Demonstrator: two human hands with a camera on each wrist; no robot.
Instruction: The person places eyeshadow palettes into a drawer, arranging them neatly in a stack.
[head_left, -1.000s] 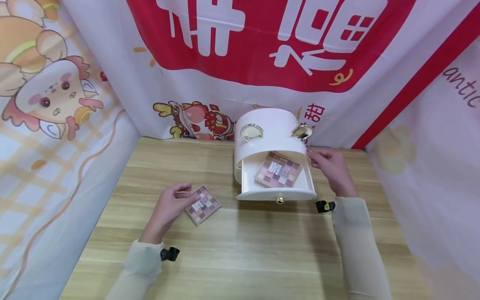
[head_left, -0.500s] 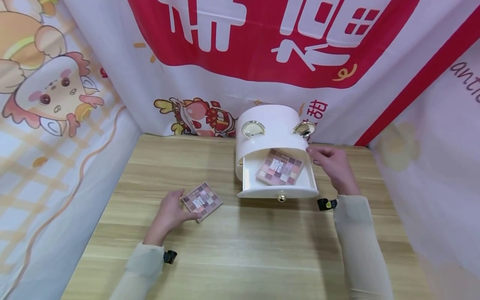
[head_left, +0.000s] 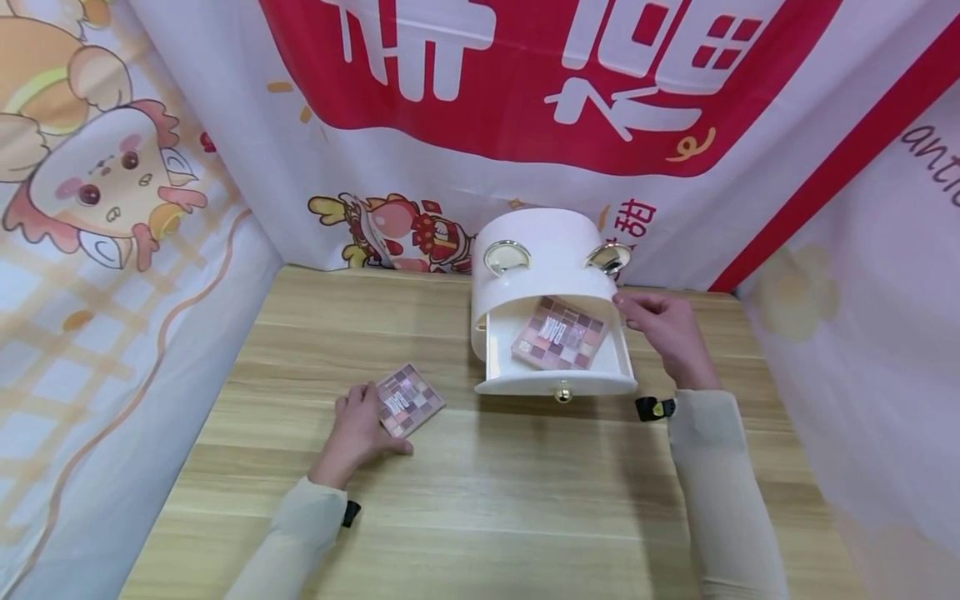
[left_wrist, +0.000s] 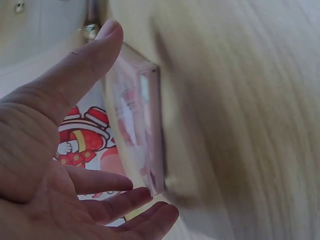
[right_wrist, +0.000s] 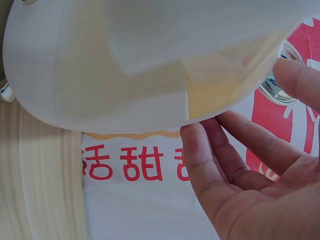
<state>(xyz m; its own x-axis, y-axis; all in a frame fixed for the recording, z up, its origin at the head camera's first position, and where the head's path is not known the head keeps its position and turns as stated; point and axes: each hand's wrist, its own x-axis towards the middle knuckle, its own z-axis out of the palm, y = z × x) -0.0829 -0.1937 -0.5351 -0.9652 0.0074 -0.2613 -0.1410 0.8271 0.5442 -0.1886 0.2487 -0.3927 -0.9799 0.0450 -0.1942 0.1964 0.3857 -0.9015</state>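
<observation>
A square eyeshadow palette [head_left: 410, 401] with a checkered lid lies on the table, left of a white storage box [head_left: 543, 258]. My left hand [head_left: 362, 429] is around its left side, thumb apart from the fingers. In the left wrist view the fingertips are right at the edge of the palette [left_wrist: 137, 115], and the thumb stretches across its upper end. My right hand [head_left: 667, 333] touches the box's right side with its fingertips. In the right wrist view the fingers [right_wrist: 200, 155] rest against the outer wall. A second eyeshadow palette [head_left: 561, 335] lies inside the pulled-out drawer [head_left: 555, 385].
The box bears two round gold-rimmed ears [head_left: 507, 258], and the drawer has a gold knob [head_left: 563, 396]. Behind the wooden table [head_left: 480, 517] hangs a red and white printed cloth [head_left: 420, 158]. Patterned cloth also borders the left and right sides.
My left hand has shifted from over the palette to its left and front edges, with the thumb now spread away. The right hand keeps touching the box, and the drawer stays out.
</observation>
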